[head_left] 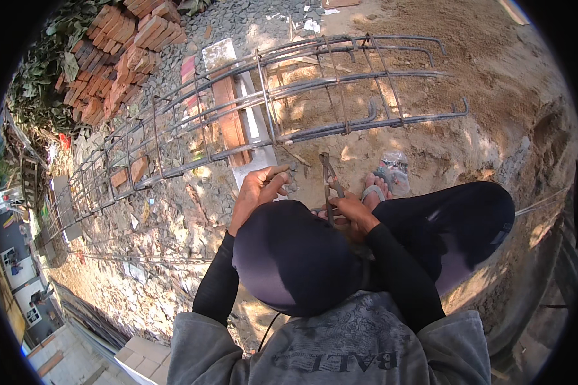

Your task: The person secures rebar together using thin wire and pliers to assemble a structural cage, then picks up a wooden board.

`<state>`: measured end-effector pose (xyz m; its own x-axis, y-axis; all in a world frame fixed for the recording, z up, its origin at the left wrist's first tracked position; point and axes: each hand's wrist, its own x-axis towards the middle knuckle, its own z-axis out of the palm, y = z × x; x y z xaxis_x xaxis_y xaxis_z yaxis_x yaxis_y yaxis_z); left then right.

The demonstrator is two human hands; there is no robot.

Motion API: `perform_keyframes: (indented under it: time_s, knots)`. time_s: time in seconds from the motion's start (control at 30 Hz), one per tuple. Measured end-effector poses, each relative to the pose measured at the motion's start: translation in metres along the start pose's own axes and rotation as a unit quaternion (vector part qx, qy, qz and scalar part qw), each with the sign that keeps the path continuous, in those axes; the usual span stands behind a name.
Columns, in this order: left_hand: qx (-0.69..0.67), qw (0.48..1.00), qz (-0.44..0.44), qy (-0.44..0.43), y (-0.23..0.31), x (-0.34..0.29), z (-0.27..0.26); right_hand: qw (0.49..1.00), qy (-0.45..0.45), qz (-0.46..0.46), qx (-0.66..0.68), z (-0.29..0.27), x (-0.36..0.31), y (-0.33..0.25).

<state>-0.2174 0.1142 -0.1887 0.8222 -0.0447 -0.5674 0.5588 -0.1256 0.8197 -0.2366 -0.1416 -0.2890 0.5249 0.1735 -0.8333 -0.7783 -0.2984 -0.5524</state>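
Observation:
My right hand [350, 210] is closed round the handles of a pair of pincers [329, 178], whose jaws point away from me toward the steel cage. My left hand [261, 191] is raised beyond my left knee, thumb and fingers pinched together. Whatever may be between those fingertips is too small to make out. Just beyond both hands lies a long rebar cage [315, 131], its bars bound by square stirrups and bent into hooks at the right end. A wooden block [230, 119] and a pale plank [255, 122] lie under the cage.
Brick stacks [112, 61] stand at the far left beside grey gravel [234, 22]. Sandy soil [488, 70] spreads to the right. A clear plastic bag [394, 172] lies by my sandalled foot [376, 189]. My bent knees [295, 253] flank the hands. Pale blocks [141, 359] sit at lower left.

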Motion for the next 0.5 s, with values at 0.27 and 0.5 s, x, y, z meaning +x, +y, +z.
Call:
perform_keyframes:
  time_s: [0.27, 0.5]
  knots:
    - [0.308, 0.831, 0.353, 0.299, 0.011, 0.022, -0.010, 0.996, 0.003, -0.084, 0.001, -0.015, -0.053, -0.004]
    - [0.476, 0.764, 0.357, 0.250, 0.029, 0.037, -0.021, 0.979, 0.069, -0.188, -0.027, -0.051, -0.098, -0.008]
